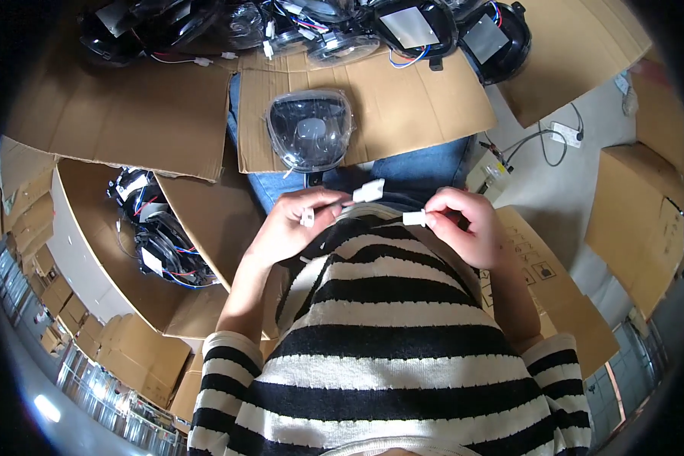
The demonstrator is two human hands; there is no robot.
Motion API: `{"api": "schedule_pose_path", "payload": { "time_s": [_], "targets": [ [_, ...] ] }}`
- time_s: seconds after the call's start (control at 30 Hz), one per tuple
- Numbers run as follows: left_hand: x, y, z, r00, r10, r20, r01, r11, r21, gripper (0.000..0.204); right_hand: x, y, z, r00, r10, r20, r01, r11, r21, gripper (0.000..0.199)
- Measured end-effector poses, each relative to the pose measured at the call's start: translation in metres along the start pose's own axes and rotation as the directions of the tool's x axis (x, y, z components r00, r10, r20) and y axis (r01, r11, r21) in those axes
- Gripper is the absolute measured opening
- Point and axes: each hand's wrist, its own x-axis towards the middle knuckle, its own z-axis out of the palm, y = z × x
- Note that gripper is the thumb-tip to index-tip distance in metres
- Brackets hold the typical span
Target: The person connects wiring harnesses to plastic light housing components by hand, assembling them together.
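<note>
My left hand (287,226) is closed with thumb and fingers pinched together. A white plug connector (369,191) sticks out from its fingertips, and a second white connector (308,217) shows against the palm. My right hand (465,225) pinches another small white connector (414,219) between thumb and fingers. The two hands are apart, in front of my striped top. Just beyond them, a round-cornered lamp (310,131) wrapped in clear film lies on a cardboard flap (425,102) over my knees. Thin wires at the connectors are hard to make out.
Several black lamp units (406,29) with coloured wires fill the carton at the top. An open carton (182,300) on the left holds more lamps (167,243). A printed carton (547,281) and a taller box (634,220) stand right. Cables and a power strip (566,134) lie on the floor.
</note>
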Motion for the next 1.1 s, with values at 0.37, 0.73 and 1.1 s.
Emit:
{"api": "schedule_pose_path", "payload": {
  "time_s": [0.37, 0.73, 1.1],
  "targets": [
    [0.001, 0.014, 0.014, 0.924, 0.365, 0.113, -0.382, 0.877, 0.290, 0.027, -0.001, -0.015, 0.012, 0.992, -0.121, 0.045, 0.118, 0.991, 0.066, 0.005],
    [0.002, 0.023, 0.011, 0.913, 0.382, 0.146, -0.381, 0.663, 0.645, 0.030, -0.001, -0.017, 0.014, 0.997, -0.079, -0.015, 0.077, 0.991, -0.114, 0.006],
    [-0.006, 0.040, 0.001, 0.887, 0.461, 0.016, -0.375, 0.701, 0.606, 0.026, -0.001, -0.016, 0.006, 0.993, -0.010, -0.121, 0.013, 1.000, 0.022, 0.002]
  ]
}}
